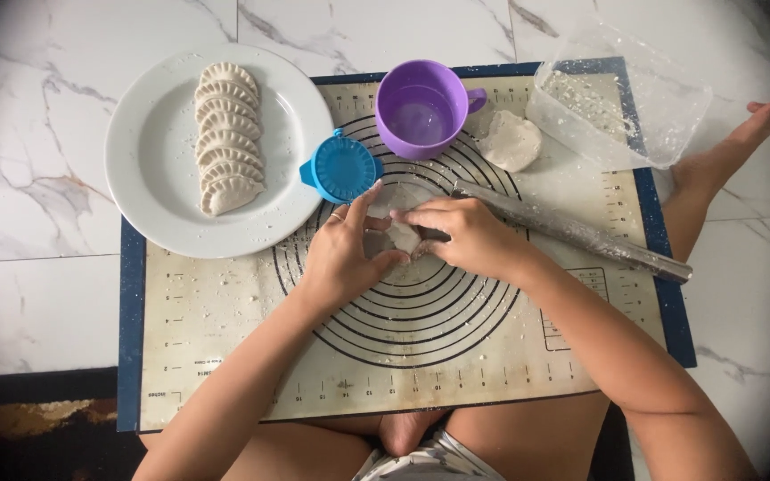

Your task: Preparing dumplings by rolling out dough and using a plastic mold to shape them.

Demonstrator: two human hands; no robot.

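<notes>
Pinching a small pale dough piece (pixel 403 237) between both hands, left hand (pixel 342 258) cupping beneath, right hand (pixel 467 237) fingers closed on its edge, over beige silicone mat with ringed guides (pixel 225 330); blue round dumpling press (pixel 342 167) and white plate of folded dumplings (pixel 158 169) near for reach.

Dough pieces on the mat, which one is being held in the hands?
The small dough piece pinched between the left hand and right hand. The larger lump beside the purple cup lies untouched.
</notes>
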